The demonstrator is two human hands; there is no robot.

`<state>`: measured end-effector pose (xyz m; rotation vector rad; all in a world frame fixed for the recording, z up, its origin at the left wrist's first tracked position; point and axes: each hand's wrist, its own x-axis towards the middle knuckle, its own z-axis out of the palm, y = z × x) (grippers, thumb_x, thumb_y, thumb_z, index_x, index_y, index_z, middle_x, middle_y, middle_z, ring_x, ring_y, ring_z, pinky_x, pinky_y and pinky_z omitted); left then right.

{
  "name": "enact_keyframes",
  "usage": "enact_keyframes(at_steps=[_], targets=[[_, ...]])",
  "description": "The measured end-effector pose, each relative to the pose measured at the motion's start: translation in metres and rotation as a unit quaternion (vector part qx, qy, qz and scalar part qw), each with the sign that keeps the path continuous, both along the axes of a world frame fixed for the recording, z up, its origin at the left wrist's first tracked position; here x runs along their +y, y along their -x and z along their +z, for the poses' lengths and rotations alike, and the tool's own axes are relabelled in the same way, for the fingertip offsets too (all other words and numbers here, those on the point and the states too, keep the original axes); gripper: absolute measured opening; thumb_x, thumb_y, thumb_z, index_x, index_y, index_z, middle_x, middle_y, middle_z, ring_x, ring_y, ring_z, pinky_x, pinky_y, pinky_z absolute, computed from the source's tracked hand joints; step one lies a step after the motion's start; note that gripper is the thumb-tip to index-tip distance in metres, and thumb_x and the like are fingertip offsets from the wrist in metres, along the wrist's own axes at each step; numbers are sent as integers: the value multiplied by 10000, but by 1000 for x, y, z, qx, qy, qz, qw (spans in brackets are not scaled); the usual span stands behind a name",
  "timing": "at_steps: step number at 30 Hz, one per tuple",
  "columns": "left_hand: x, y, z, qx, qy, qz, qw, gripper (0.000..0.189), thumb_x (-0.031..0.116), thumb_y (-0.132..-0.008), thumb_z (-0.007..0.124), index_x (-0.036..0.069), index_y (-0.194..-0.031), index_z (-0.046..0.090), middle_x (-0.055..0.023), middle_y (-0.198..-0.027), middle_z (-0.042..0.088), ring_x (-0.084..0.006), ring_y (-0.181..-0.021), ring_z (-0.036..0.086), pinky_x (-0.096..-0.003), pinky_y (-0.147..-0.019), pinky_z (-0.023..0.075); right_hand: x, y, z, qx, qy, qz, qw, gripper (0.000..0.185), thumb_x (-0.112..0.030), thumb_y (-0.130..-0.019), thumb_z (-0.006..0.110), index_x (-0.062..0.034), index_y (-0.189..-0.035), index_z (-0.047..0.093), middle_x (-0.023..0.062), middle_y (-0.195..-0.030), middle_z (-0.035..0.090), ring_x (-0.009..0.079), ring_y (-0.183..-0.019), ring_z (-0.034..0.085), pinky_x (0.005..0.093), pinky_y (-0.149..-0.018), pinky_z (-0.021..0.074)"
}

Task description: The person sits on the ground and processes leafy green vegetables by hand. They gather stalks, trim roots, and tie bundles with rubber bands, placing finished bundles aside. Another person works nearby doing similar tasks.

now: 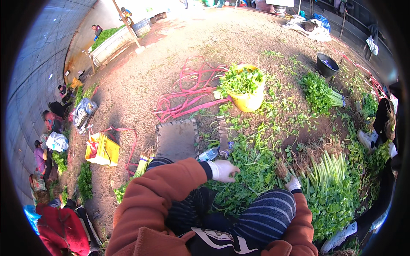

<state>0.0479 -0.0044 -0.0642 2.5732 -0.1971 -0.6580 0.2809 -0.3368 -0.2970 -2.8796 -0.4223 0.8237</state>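
My left hand (pixel 224 171), in a pale glove, is held above loose green leaves (pixel 253 163) between my knees, fingers apart and nothing in them. At the right, my gloved right hand (pixel 293 184) is closed around the stems of a celery-like plant with brown roots, beside a large pile of rooted celery-like plants (pixel 330 179). The pile's roots point away from me and its leaves lie towards me. A tied bundle of stalks (pixel 142 164) rests left of my left knee. Near my left hand lie a plastic bottle (pixel 209 154) and a flat grey mat (pixel 177 139).
Ahead stands a yellow bucket (pixel 246 99) full of leaves, with pink strapping (pixel 179 107) beside it. A yellow container (pixel 109 148) is at left. Another bundle (pixel 320 94) and a black bucket (pixel 327 65) are at right. A co-worker's shoes (pixel 368 139) border the pile.
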Motion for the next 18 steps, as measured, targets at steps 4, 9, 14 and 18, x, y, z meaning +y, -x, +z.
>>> enact_keyframes(at_steps=[4, 9, 14, 18], targets=[[-52, -38, -42, 45, 119, 44, 991, 451, 268, -822, 636, 50, -1205, 540, -58, -923, 677, -190, -830, 648, -313, -748, 510, -4, 11, 5, 1, -21, -6, 1000, 581, -190, -667, 695, -61, -1189, 476, 165, -1152, 595, 314, -1081, 582, 403, -917, 458], [-127, -75, -152, 114, 412, 268, 863, 441, 232, -802, 681, -2, -1157, 566, -61, -919, 676, -97, -758, 622, -242, -667, 491, 3, 8, -10, -41, 12, 2, 999, 559, -143, -686, 663, -96, -1208, 470, 184, -998, 654, 343, -942, 636, 406, -827, 501], [-180, -111, -237, 229, 448, 389, 771, 497, 227, -820, 666, 20, -1243, 507, -98, -1081, 628, -178, -823, 657, -294, -664, 506, -21, -3, 14, -43, -115, -20, 992, 598, -145, -632, 686, -124, -1213, 548, 192, -980, 660, 349, -929, 633, 403, -824, 502], [-200, -142, -242, 222, 547, 468, 658, 487, 141, -829, 644, 70, -1279, 471, -36, -1140, 606, -189, -989, 611, -314, -818, 491, -57, -4, 9, 26, -369, -15, 929, 685, -165, -597, 782, -32, -1226, 544, 171, -1065, 650, 274, -991, 628, 340, -877, 479]])
